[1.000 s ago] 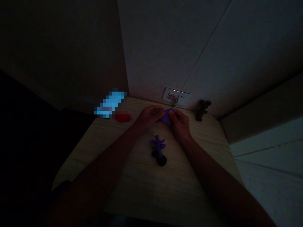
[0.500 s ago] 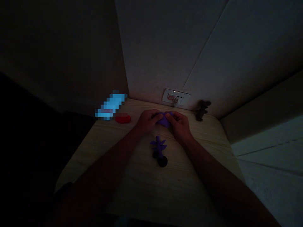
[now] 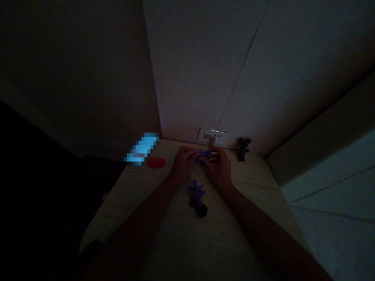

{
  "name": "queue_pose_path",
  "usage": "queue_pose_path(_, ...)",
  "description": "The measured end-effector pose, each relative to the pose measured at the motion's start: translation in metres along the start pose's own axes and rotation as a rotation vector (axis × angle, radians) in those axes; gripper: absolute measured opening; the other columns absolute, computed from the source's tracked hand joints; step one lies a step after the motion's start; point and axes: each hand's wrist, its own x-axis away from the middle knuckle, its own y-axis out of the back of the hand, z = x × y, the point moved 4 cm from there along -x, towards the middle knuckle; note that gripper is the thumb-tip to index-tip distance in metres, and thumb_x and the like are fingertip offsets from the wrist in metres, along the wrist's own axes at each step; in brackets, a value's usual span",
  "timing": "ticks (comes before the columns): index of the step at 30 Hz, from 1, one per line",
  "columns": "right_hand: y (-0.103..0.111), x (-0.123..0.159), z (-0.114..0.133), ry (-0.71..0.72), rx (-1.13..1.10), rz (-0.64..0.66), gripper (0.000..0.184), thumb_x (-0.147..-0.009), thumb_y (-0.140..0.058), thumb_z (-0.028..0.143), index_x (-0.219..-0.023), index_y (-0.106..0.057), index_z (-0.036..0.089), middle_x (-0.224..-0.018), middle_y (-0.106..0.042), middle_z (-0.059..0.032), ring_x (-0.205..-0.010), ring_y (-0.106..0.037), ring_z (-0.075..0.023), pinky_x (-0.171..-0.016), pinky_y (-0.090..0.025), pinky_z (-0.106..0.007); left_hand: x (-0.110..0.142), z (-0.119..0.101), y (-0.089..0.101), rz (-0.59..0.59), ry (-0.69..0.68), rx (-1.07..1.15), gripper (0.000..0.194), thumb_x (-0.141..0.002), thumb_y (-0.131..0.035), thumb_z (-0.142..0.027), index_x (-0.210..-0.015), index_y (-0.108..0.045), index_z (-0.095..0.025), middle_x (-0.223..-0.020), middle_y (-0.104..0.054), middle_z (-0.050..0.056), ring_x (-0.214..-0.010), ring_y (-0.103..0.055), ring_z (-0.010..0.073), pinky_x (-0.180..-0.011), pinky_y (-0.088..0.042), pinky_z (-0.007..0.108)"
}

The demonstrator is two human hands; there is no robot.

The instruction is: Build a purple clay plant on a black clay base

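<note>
At the back of the table, a flat purple piece, like modelling clay (image 3: pixel 202 156), lies between my two hands. My left hand (image 3: pixel 183 163) pinches its left side between thumb and fingers. On its right side, my right hand (image 3: pixel 218 164) curls its thumb and fingertips around the piece's edge. Nearer to me rests a purple model (image 3: pixel 196 192) with a thin stem, pointed fins and black round parts at its lower end. Fingers partly cover the flat piece, and the dim light hides its details.
A red oval object (image 3: pixel 156 162) lies at the left beside a blurred, glowing rectangle (image 3: pixel 143 149). A small dark figure (image 3: pixel 243 149) stands at the back right. The wall behind the wooden table (image 3: pixel 249 230) carries a socket plate (image 3: pixel 213 136).
The view has tilted, so everything sits lower. The purple piece has turned to look flatter, and my right hand's fingers have opened a little and shifted around its edge.
</note>
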Motion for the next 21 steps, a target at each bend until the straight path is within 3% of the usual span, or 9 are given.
queue_pose_path(3,0.002,0.0,0.003,0.094,0.105,0.002,0.039,-0.083,-0.082,0.046,-0.114,-0.076,0.022,-0.106,-0.073,-0.0106,-0.082,-0.069,-0.0222,-0.072,-0.061,-0.037,0.0,0.006,0.0,0.016,0.03,0.099,0.023,-0.091,-0.07,-0.03,-0.109,-0.081,-0.02,-0.105,-0.071,0.008,-0.102,-0.068,0.0226,-0.1,-0.054,0.039)
queue_pose_path(9,-0.005,-0.004,-0.005,0.106,0.115,0.147,0.048,-0.089,-0.074,0.052,-0.126,-0.076,0.023,-0.115,-0.077,-0.0132,-0.087,-0.074,-0.0249,-0.081,-0.064,-0.042,-0.002,0.023,0.001,-0.035,0.24,0.344,0.024,-0.076,-0.082,-0.027,-0.098,-0.082,-0.017,-0.103,-0.082,0.01,-0.097,-0.076,0.0247,-0.095,-0.06,0.04)
queue_pose_path(15,-0.011,-0.001,-0.006,0.122,0.178,0.258,0.04,-0.09,-0.071,0.042,-0.125,-0.078,0.023,-0.104,-0.083,-0.01,-0.083,-0.077,-0.0284,-0.082,-0.062,-0.045,-0.002,0.023,-0.002,0.036,0.232,0.34,0.019,-0.076,-0.077,-0.027,-0.092,-0.082,-0.018,-0.101,-0.083,0.009,-0.098,-0.078,0.0255,-0.096,-0.06,0.041)
queue_pose_path(18,-0.013,0.002,0.002,0.15,0.164,0.315,0.033,-0.096,-0.063,0.035,-0.124,-0.079,0.025,-0.114,-0.083,-0.009,-0.096,-0.079,-0.0315,-0.09,-0.061,-0.047,-0.003,0.021,-0.003,0.059,0.212,0.38,0.019,-0.078,-0.073,-0.029,-0.092,-0.08,-0.017,-0.099,-0.083,0.009,-0.097,-0.078,0.0246,-0.095,-0.059,0.04)
queue_pose_path(21,-0.011,0.002,0.005,0.103,0.144,0.282,0.034,-0.1,-0.058,0.036,-0.126,-0.075,0.024,-0.118,-0.082,-0.0098,-0.098,-0.079,-0.0299,-0.09,-0.06,-0.045,-0.004,0.019,-0.004,0.072,0.168,0.385,0.025,-0.084,-0.071,-0.035,-0.099,-0.078,-0.016,-0.103,-0.081,0.01,-0.1,-0.076,0.0236,-0.095,-0.059,0.037)
